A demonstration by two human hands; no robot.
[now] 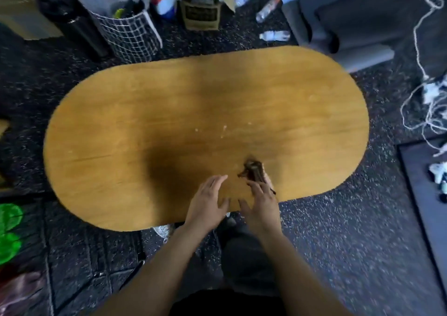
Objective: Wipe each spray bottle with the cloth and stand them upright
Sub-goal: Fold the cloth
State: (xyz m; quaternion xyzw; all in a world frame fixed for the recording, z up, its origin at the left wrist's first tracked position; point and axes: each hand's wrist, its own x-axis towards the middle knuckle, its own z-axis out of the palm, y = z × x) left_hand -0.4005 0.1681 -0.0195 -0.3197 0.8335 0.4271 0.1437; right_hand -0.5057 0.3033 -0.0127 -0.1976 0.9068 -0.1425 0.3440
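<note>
Ringing the oval table (169,112): mesh basket (130,35), plastic bottles (274,36), white cords (428,103).

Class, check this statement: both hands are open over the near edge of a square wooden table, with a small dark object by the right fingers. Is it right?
Not quite. In the head view the wooden table is oval, not square. The rest holds: left hand and right hand are open at its near edge, the dark object by the right fingers.
</note>
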